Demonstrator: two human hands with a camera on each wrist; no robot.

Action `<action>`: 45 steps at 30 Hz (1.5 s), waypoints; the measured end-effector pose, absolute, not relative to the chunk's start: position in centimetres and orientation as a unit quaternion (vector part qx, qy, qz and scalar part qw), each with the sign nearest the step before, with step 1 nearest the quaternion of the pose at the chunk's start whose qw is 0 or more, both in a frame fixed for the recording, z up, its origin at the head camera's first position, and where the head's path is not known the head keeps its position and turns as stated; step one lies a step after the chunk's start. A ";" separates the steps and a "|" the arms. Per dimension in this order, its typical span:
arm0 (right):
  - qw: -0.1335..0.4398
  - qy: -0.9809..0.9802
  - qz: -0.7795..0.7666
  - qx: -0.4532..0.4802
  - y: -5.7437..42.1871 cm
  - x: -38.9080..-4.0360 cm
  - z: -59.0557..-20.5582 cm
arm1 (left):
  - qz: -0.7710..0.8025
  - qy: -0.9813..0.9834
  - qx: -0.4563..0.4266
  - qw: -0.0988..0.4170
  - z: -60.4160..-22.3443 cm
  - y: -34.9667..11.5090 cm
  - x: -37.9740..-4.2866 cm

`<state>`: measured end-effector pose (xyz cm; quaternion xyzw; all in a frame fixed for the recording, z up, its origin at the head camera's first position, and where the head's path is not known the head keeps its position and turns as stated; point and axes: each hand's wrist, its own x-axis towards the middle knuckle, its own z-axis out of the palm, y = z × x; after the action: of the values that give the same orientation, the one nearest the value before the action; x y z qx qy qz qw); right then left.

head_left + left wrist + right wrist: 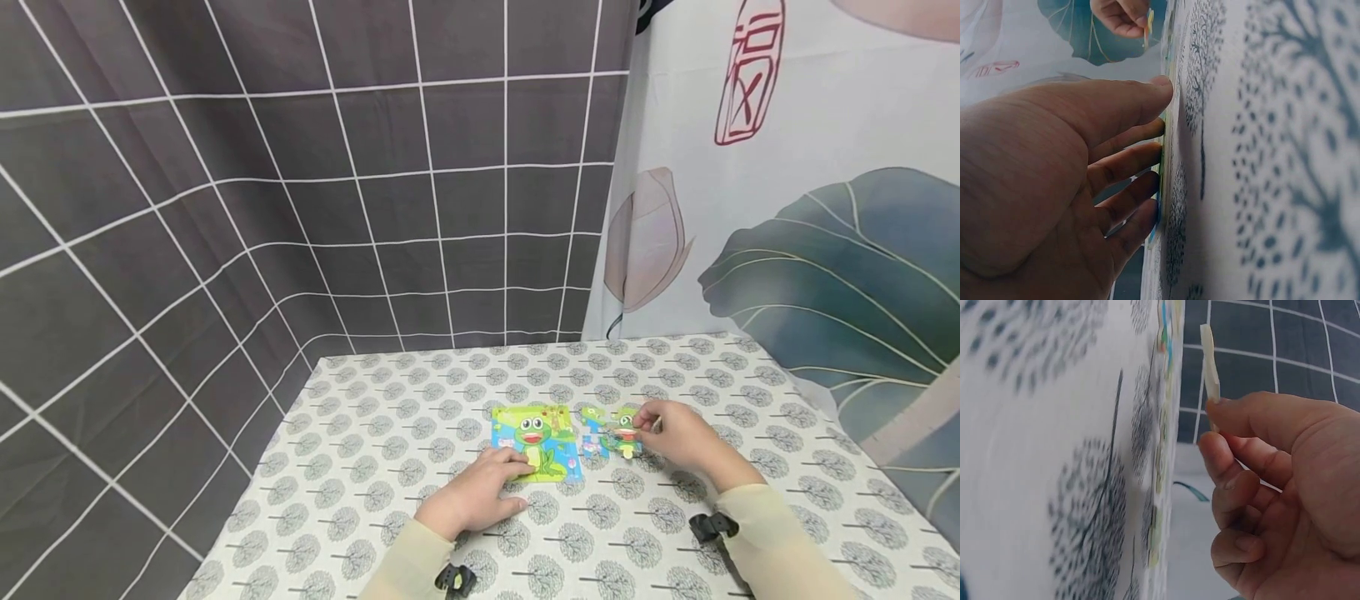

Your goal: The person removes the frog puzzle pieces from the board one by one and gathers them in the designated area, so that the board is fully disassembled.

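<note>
A square picture card of a green frog (552, 442) lies flat on the patterned tablecloth. My left hand (480, 490) rests at its lower left, its fingertips touching the card and its fingers extended. To the card's right lie several jigsaw puzzle pieces (595, 443), some of them with parts of a similar frog. Just above these, my right hand (678, 435) pinches a thin puzzle piece (1210, 359) between thumb and forefinger. In the right wrist view that piece stands on edge, pale side showing, clear of the table. Its printed face is hardly visible.
The tablecloth (337, 500) carries a repeated tree print. Behind the table hangs a dark curtain with white grid lines (465, 208), and on the right a white cloth with a large leaf print (847, 267). Each sleeve bears a black wrist strap (712, 527).
</note>
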<state>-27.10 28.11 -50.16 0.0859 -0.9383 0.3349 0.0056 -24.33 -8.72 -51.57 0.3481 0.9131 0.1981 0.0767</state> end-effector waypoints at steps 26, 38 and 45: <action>-0.030 -0.944 0.318 0.082 29.7 -27.1 -51.5 | 0.196 0.912 0.352 0.074 -51.5 -8.7 -24.3; -0.027 -0.942 0.329 0.065 29.7 -27.2 -51.8 | 0.194 0.911 0.355 0.074 -51.5 -8.7 -24.3; -0.029 -0.941 0.333 0.060 29.8 -27.1 -51.7 | 0.196 0.910 0.357 0.073 -51.5 -8.7 -24.3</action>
<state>-27.15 29.76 -51.65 0.0598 -0.9406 0.3331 -0.0286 -24.31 -8.69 -51.46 0.3570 0.9105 0.1956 0.0732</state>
